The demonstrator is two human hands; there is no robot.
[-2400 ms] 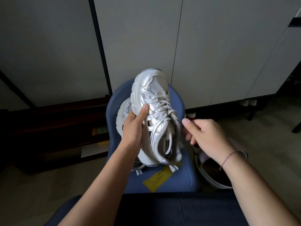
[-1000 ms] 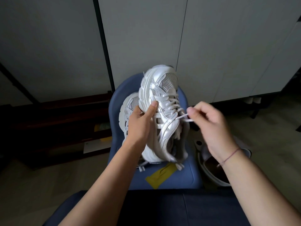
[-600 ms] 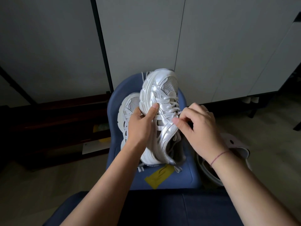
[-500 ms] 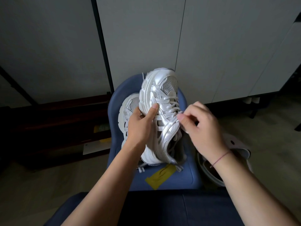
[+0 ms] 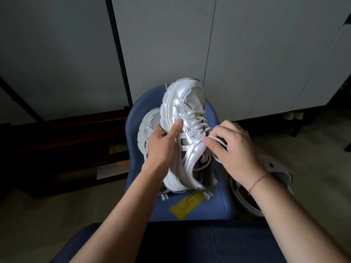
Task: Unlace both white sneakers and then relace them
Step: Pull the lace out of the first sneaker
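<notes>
Lace [image 5: 215, 139] pinched by right hand [image 5: 234, 151] may snag in an eyelet if pulled askew, twisting the sneaker [image 5: 185, 133] that left hand [image 5: 161, 144] grips tilted above the blue chair [image 5: 218, 204] and second sneaker [image 5: 150, 124].

Dim room: grey cabinet doors [image 5: 247, 54], beige floor [image 5: 38, 215].
</notes>
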